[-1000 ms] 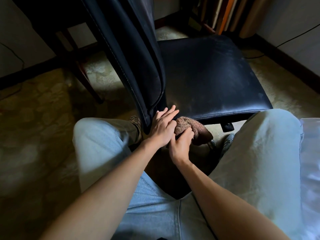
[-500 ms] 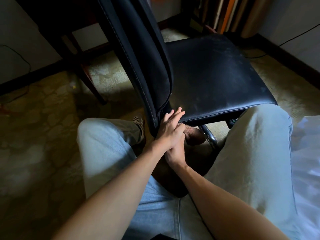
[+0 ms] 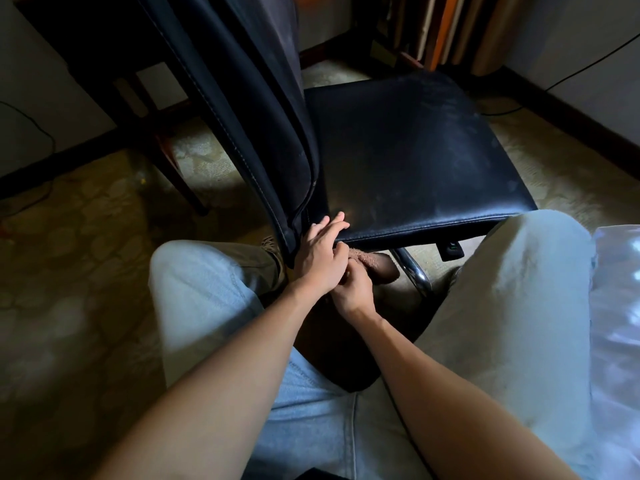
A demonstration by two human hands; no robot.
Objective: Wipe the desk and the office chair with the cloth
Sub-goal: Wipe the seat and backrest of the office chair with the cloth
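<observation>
A dim room with a patterned floor [image 3: 69, 271], pale walls and a dark skirting. At far left a thin cable [image 3: 41, 133] runs down the wall. Next to it stands the dark desk [image 3: 86, 46], one leg [image 3: 180, 181] slanting to the floor. The black chair [image 3: 408, 150] fills the middle, its backrest [image 3: 242, 116] on the left and turned side-on to the person, its seat dull with pale smears.

The person sits facing it, both knees in light jeans, bare forearms reaching forward between them. The left hand [image 3: 320, 258] lies on the seat's near left corner, just beside the foot of the backrest, fingers straight and close together, tips over the seat's edge. The right hand [image 3: 353, 292] sits partly beneath it, lower than the seat, fingers curled round the brown cloth [image 3: 379, 266]. The cloth is bunched under the seat's near edge; the pictures do not show whether it touches the underside.

Just right of the cloth a chrome tube [image 3: 414, 268] of the frame runs down, and a small black lever [image 3: 450, 249] hangs under the seat edge. Boards [image 3: 443, 29] lean in the far right corner. A white sheet [image 3: 616, 306] lies at the right edge, beside the right knee.
</observation>
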